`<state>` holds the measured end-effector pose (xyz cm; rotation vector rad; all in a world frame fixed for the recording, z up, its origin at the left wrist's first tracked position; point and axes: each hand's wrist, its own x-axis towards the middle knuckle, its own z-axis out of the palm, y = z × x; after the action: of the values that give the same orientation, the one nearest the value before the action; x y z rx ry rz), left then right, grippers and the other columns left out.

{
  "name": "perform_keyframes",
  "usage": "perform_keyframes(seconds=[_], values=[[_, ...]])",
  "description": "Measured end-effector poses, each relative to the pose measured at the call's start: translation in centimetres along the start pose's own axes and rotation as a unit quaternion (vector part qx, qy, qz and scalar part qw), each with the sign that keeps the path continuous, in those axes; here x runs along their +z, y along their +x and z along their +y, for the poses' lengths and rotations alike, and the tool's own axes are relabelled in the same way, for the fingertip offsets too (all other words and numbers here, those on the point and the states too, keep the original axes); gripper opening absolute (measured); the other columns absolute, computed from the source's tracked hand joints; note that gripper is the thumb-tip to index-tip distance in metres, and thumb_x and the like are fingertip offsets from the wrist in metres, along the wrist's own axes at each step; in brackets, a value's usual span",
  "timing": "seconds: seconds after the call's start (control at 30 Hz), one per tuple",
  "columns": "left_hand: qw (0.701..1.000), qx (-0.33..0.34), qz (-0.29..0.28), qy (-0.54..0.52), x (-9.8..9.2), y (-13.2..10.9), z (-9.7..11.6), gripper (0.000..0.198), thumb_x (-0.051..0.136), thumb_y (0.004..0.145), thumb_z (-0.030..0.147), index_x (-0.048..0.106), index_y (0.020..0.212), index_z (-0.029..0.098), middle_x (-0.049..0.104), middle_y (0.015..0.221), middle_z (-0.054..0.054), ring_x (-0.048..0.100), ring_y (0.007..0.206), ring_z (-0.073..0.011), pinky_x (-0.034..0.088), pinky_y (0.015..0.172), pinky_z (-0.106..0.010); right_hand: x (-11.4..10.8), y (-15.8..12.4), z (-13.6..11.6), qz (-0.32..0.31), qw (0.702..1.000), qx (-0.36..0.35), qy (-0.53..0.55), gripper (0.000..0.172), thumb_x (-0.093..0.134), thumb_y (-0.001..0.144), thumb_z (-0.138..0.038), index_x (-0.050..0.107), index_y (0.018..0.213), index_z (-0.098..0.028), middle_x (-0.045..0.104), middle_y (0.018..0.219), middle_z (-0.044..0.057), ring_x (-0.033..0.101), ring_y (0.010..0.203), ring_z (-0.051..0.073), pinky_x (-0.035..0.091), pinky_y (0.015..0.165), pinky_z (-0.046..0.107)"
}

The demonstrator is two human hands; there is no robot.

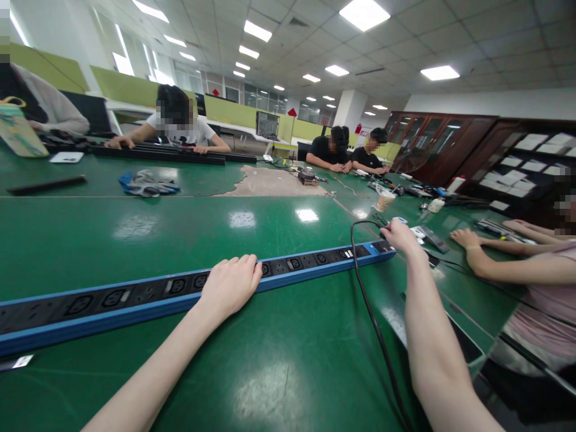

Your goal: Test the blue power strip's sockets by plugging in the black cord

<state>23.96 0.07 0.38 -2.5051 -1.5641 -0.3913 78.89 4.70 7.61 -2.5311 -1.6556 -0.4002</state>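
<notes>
A long blue power strip (294, 273) with a row of black sockets lies slantwise across the green table (279, 354). My left hand (231, 283) is closed over its middle, fingers wrapped over the far edge. At the strip's right end, my right hand (401, 237) is closed on a black cable (372, 317), just above the end panel. From there the cable loops left, crosses over the strip and runs down toward me. My fingers hide the cable's tip, so whether it touches the end panel cannot be made out.
Blue-grey gloves (148, 183) and a black bar (47, 185) lie at the far left. Behind them, a person handles long black rails (157, 155). A drink cup (385, 200) stands beyond my right hand. Another person's hand (465, 238) rests at the right.
</notes>
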Motion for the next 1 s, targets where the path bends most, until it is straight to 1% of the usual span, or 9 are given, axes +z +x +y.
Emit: perform_keyframes(seconds=[0.03, 0.07, 0.1, 0.17, 0.23, 0.33, 0.53, 0.77, 1.0], values=[[1.000, 0.000, -0.001, -0.002, 0.0, 0.0, 0.0, 0.044, 0.028, 0.112, 0.043, 0.065, 0.102, 0.022, 0.074, 0.096, -0.010, 0.071, 0.092, -0.0275, 0.046, 0.083, -0.038, -0.5, -0.1, 0.0, 0.037, 0.999, 0.019, 0.006, 0.046, 0.049, 0.104, -0.049, 0.069, 0.123, -0.012, 0.075, 0.118, 0.022, 0.071, 0.106, 0.032, 0.050, 0.085, 0.037], [1.000, -0.001, -0.001, -0.003, 0.0, 0.0, 0.0, 0.044, 0.028, 0.112, 0.043, 0.065, 0.101, 0.022, 0.074, 0.096, -0.010, 0.071, 0.091, -0.0275, 0.046, 0.083, -0.038, -1.0, -0.3, 0.2, 0.058, 0.998, 0.033, 0.008, 0.048, 0.049, 0.104, -0.051, 0.068, 0.127, -0.013, 0.074, 0.120, 0.022, 0.071, 0.108, 0.034, 0.050, 0.087, 0.039], [1.000, -0.001, -0.002, -0.003, 0.0, 0.0, 0.0, 0.044, 0.029, 0.111, 0.043, 0.065, 0.101, 0.022, 0.074, 0.096, -0.010, 0.071, 0.091, -0.0275, 0.046, 0.083, -0.038, -1.5, -0.4, 0.3, 0.060, 0.997, 0.040, 0.007, 0.048, 0.051, 0.103, -0.053, 0.068, 0.127, -0.016, 0.074, 0.122, 0.021, 0.070, 0.109, 0.034, 0.050, 0.089, 0.040], [1.000, 0.000, -0.001, -0.002, -0.1, 0.0, 0.1, 0.043, 0.029, 0.111, 0.043, 0.065, 0.100, 0.022, 0.074, 0.096, -0.010, 0.071, 0.091, -0.0271, 0.045, 0.083, -0.038, -2.2, -0.5, 0.8, 0.028, 0.999, 0.035, 0.001, 0.042, 0.058, 0.099, -0.056, 0.073, 0.120, -0.023, 0.075, 0.123, 0.016, 0.070, 0.110, 0.034, 0.051, 0.089, 0.041], [1.000, 0.000, -0.001, 0.004, 0.0, 0.0, 0.1, 0.043, 0.029, 0.111, 0.043, 0.064, 0.100, 0.022, 0.073, 0.096, -0.010, 0.070, 0.090, -0.0266, 0.045, 0.082, -0.038, -2.3, -0.5, 1.3, -0.002, 1.000, 0.020, 0.002, 0.035, 0.064, 0.096, -0.053, 0.077, 0.110, -0.025, 0.076, 0.122, 0.013, 0.071, 0.106, 0.032, 0.052, 0.086, 0.039], [1.000, 0.006, -0.004, 0.014, 0.1, 0.1, 0.0, 0.042, 0.028, 0.112, 0.043, 0.063, 0.100, 0.022, 0.073, 0.095, -0.009, 0.070, 0.091, -0.0263, 0.045, 0.082, -0.038, -1.5, -0.5, 1.8, -0.019, 1.000, 0.022, 0.010, 0.028, 0.068, 0.094, -0.047, 0.079, 0.103, -0.022, 0.078, 0.113, 0.013, 0.072, 0.100, 0.029, 0.052, 0.082, 0.034], [1.000, 0.012, -0.004, 0.021, 0.4, 0.2, -0.2, 0.043, 0.027, 0.112, 0.042, 0.063, 0.101, 0.021, 0.073, 0.095, -0.008, 0.071, 0.091, -0.0276, 0.045, 0.081, -0.039, 0.3, -0.2, 2.3, -0.008, 0.997, 0.073, 0.012, 0.029, 0.071, 0.091, -0.045, 0.080, 0.105, -0.022, 0.079, 0.108, 0.014, 0.073, 0.103, 0.030, 0.054, 0.084, 0.036], [1.000, 0.013, 0.000, 0.023, 0.3, 0.1, -0.1, 0.044, 0.026, 0.112, 0.042, 0.063, 0.100, 0.021, 0.073, 0.094, -0.008, 0.071, 0.090, -0.0276, 0.045, 0.081, -0.039, 0.4, 0.1, 2.5, -0.025, 0.996, 0.080, 0.007, 0.029, 0.073, 0.089, -0.047, 0.082, 0.102, -0.023, 0.079, 0.107, 0.015, 0.074, 0.105, 0.032, 0.056, 0.088, 0.039], [1.000, 0.011, -0.001, 0.014, 0.4, 0.1, -0.2, 0.044, 0.027, 0.112, 0.042, 0.065, 0.102, 0.021, 0.073, 0.095, -0.009, 0.070, 0.090, -0.0270, 0.044, 0.081, -0.038, 0.9, 0.3, 1.7, -0.011, 0.994, 0.108, 0.002, 0.032, 0.071, 0.091, -0.048, 0.084, 0.105, -0.022, 0.079, 0.109, 0.017, 0.073, 0.110, 0.035, 0.056, 0.094, 0.043]])
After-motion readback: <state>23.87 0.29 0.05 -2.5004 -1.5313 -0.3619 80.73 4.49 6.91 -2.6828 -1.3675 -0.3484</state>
